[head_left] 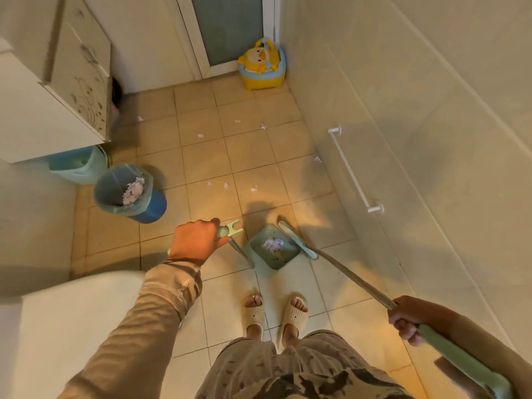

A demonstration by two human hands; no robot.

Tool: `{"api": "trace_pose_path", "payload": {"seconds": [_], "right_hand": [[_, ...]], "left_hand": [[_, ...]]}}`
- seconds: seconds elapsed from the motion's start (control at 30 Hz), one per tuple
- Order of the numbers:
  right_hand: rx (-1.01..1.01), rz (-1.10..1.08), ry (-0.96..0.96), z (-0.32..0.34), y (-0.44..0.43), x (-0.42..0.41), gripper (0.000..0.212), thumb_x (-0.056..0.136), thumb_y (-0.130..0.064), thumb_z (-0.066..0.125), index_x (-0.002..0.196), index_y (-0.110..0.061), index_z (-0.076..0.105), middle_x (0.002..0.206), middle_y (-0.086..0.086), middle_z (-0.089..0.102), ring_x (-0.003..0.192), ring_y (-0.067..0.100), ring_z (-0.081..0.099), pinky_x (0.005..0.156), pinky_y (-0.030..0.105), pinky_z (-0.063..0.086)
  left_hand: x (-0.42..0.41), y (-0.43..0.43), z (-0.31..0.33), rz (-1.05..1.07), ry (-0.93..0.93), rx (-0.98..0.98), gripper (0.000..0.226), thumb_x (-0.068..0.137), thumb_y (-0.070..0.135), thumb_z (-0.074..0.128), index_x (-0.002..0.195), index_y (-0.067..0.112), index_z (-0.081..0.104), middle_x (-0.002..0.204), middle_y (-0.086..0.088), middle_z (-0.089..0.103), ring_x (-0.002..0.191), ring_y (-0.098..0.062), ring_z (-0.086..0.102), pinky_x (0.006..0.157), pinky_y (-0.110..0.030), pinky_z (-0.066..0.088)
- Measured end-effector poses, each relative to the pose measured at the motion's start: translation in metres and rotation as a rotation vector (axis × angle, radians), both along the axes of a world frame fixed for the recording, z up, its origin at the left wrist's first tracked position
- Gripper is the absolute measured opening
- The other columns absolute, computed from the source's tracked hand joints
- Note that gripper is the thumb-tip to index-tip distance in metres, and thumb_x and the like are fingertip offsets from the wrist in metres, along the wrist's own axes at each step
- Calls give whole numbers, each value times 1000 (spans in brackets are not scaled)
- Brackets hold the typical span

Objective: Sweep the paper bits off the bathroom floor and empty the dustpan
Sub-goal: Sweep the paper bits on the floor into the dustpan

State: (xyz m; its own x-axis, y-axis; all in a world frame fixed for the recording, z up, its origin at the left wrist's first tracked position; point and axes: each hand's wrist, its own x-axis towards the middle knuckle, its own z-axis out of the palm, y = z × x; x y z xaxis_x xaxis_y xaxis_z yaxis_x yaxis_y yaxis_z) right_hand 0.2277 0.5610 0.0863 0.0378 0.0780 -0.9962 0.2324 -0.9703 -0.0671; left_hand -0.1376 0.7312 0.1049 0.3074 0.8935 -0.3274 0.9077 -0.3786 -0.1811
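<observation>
A pale green dustpan (283, 256) stands on the tiled floor just ahead of my feet, with a few white paper bits (273, 244) lying in it. My left hand (197, 241) is closed around the top of its long upright handle (230, 230). My right hand (407, 319) grips the broom handle (354, 276), and the flat green broom head (296, 240) rests against the dustpan's right side. Several more paper scraps (227, 185) lie scattered across the floor further ahead.
A blue bin (128, 192) lined with a bag and holding crumpled paper stands left of the dustpan. Behind it sits a light blue basin (76, 165) under a white cabinet (80, 73). A yellow duck potty (262, 64) is in the far corner. A towel rail (352, 171) runs along the right wall.
</observation>
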Motion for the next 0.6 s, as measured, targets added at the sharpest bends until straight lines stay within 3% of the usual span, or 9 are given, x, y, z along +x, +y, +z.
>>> {"api": "trace_pose_path", "payload": {"seconds": [0.23,0.37,0.6], "right_hand": [[41,222,-61,4,52,-8,27,89,7,43,66,-7,38,40,3,35,22,9,33,32,12,28],[85,309,-77,0,78,-28,33,89,8,42,62,-9,35,33,0,34,21,8,32,31,11,26],[162,504,-143,0,119,-78,36,87,6,43,56,-10,36,26,-1,34,19,8,33,33,10,26]], "left_hand": [[-55,-49,-6,372,-105,31,50,88,58,45,110,15,58,95,-9,72,88,-29,67,70,-33,51],[-78,-76,-7,587,-185,92,48,87,56,50,105,14,63,91,-13,73,84,-33,67,62,-28,38],[-107,-86,3,653,-136,127,47,88,57,47,97,14,63,87,-9,72,77,-26,65,60,-26,37]]}}
